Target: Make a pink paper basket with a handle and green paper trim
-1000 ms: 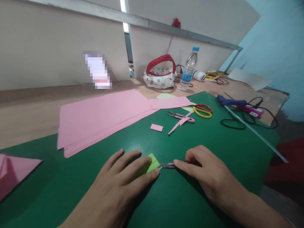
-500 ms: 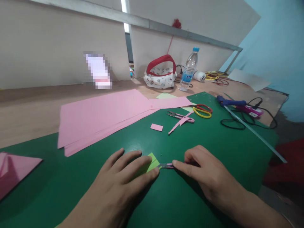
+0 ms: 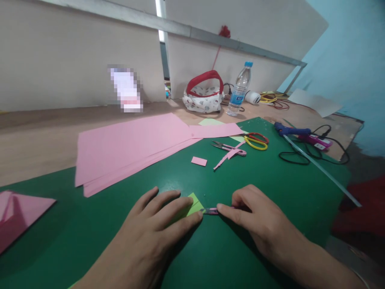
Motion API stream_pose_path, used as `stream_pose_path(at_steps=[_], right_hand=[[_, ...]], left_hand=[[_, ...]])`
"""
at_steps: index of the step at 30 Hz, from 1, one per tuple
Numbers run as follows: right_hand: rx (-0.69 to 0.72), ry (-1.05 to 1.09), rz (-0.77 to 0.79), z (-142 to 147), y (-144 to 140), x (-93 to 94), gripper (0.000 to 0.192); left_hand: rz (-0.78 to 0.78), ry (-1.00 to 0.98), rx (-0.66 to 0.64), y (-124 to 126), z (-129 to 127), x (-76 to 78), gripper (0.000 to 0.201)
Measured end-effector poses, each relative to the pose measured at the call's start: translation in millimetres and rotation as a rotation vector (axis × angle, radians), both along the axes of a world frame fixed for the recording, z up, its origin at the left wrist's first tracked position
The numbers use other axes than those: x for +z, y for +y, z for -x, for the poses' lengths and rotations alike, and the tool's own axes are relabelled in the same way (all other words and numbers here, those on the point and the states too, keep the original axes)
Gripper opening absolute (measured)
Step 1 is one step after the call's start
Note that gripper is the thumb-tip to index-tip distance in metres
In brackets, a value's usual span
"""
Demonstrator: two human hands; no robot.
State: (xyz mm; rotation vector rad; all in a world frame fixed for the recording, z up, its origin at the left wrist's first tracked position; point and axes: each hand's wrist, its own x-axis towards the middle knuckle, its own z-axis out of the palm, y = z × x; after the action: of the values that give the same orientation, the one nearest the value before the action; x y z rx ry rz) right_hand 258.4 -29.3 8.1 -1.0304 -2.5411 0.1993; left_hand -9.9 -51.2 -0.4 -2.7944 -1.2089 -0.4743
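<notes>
The left hand [image 3: 153, 220] lies palm down on the green bench [image 3: 201, 257], fingers [image 3: 173, 209] straight and slightly spread, pressing on the light green paper [image 3: 195, 203] rather than gripping it. Most of the paper is hidden beneath these fingers; its visible corner pokes out past the index finger and thumb, towards the right. The thumb tip rests at the paper's near edge.

The right hand [image 3: 261, 218] pinches a small pink-handled cutting tool [image 3: 211, 211] between thumb and bent fingers, held low along the bench. The tool points left, its tip meeting the paper's corner just beside the left thumb tip. How much of the handle sits inside the right hand cannot be seen.

Beyond the hands lies a small pink rectangle [image 3: 199, 161], near a pair of snips [image 3: 221, 145] with a pink paper strip [image 3: 221, 160] across its handle. Stacked pink sheets [image 3: 129, 148] are farther back on the left, and scissors [image 3: 258, 146] lie right of the snips.
</notes>
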Motion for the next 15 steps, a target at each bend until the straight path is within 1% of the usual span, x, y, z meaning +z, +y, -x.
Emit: stream_pose_path(at_steps=[2, 6, 10, 13, 15], right_hand=[[0.026, -0.019, -0.013, 1.4, -0.3, 0.4, 0.031], [0.015, -0.008, 0.010, -0.3, 0.0, 1.6, 0.030], [0.015, 0.023, 0.019, -1.4, 0.8, 1.7, 0.029], [0.007, 0.025, 0.014, 0.6, 0.7, 0.0, 0.027], [0.008, 0.013, 0.006, 2.1, 0.1, -1.2, 0.027]], left_hand=[[0.010, 0.007, -0.011, 1.0, 1.9, 0.0, 0.070], [0.025, 0.008, -0.016, -0.8, 0.7, -0.3, 0.069], [0.059, -0.039, 0.066, -3.6, -3.6, -0.2, 0.066], [0.070, -0.027, 0.023, -2.9, -2.6, 0.2, 0.061], [0.093, -0.035, 0.022, -1.7, -0.9, 0.7, 0.054]])
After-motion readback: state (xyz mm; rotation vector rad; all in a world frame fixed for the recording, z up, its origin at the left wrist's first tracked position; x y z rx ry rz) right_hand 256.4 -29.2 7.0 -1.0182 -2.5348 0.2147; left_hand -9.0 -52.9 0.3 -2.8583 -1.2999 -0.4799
